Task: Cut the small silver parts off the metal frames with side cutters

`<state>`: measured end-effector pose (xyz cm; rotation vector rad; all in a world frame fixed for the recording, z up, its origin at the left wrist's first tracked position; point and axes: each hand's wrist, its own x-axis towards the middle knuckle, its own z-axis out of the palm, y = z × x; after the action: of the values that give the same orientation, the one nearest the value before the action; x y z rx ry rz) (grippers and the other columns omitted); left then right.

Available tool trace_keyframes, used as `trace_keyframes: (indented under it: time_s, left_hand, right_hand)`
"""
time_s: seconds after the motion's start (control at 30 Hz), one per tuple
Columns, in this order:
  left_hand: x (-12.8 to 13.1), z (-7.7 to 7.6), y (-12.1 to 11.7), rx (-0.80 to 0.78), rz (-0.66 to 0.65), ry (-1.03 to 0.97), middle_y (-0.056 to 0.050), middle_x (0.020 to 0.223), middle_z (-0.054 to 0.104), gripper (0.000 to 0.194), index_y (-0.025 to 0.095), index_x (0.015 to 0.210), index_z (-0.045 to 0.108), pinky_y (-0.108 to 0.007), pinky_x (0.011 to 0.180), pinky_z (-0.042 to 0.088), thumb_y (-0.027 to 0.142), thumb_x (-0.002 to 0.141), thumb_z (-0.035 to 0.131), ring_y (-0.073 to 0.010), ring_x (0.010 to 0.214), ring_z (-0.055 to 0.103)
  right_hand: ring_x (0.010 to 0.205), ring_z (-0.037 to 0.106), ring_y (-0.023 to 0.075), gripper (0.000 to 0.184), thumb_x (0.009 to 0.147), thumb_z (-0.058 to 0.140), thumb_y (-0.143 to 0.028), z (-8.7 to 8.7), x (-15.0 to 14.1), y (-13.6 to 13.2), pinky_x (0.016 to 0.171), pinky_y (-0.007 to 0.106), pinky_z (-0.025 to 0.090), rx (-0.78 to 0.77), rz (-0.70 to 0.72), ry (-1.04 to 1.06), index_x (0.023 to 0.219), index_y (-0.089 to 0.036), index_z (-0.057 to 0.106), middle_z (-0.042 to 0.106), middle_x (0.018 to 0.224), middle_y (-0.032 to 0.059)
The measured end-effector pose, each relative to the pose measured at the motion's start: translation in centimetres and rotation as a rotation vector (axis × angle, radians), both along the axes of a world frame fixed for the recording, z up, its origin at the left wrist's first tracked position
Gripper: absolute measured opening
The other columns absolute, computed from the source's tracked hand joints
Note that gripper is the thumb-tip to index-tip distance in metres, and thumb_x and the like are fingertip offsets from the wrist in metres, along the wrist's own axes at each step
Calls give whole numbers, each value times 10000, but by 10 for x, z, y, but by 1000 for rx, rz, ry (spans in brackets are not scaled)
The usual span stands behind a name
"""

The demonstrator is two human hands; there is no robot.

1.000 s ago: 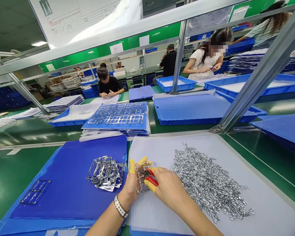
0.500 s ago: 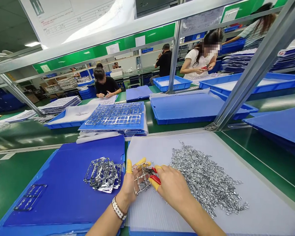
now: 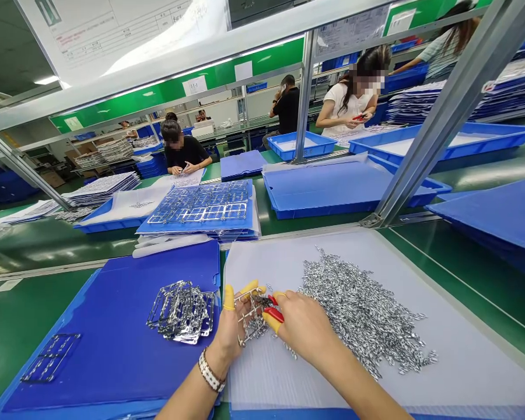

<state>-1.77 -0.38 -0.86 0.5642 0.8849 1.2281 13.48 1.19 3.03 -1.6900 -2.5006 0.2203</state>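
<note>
My left hand point(image 3: 228, 332), with yellow finger cots, grips a shiny metallic sprue frame point(image 3: 246, 330) that carries small parts. Closed around red-handled nippers point(image 3: 273, 312) is my right hand point(image 3: 304, 326), also in yellow finger cots. The jaws of the nippers reach into the top right of the frame; whether they are closed on a runner I cannot tell. Several loose small parts lie beneath the hands. To the right spreads a large heap of small silvery parts point(image 3: 363, 315) on a white sheet point(image 3: 420, 379). A pile of sprue frames point(image 3: 181, 312) lies left of my left hand.
The pile rests on a blue sheet point(image 3: 114, 361), with a single frame point(image 3: 50, 357) at its left. Beyond stand a stack with full frames point(image 3: 201, 202) and a blue tray point(image 3: 328, 189). A slanted metal post point(image 3: 437, 116) rises at right. Several co-workers sit further back.
The nippers' jaws have shifted slightly left and up over the frame. More loose parts show under my right hand. The whole view has moved a little.
</note>
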Motion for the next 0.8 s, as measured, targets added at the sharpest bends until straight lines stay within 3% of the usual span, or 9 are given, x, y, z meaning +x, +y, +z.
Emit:
trace_keyframes:
  time_s: [0.2,0.47,0.8]
  left_hand:
    - [-3,-2,2,-53,42,-47,-141,1167,643,687,134,1169,629,-395,976,406,677,817,395,-257,1046,590]
    - [-8,6,7,-62,35,-224,-171,1204,606,720,99,1150,619,-374,870,465,687,817,372,-255,969,613]
    - [-4,4,2,-34,94,-128,-153,1122,645,714,141,1202,596,-418,892,463,696,810,374,-265,951,629]
  right_hand:
    - [815,635,255,200,849,498,-310,-2,-2,-1,676,343,423,37,-24,-50,910,-173,631,668,848,99]
    - [892,612,271,240,850,515,-364,-11,4,-17,748,370,400,6,-24,-43,947,-173,625,671,912,104]
    - [881,605,286,199,837,506,-329,-9,-4,-17,735,387,395,11,-11,-12,887,-172,619,661,890,112]
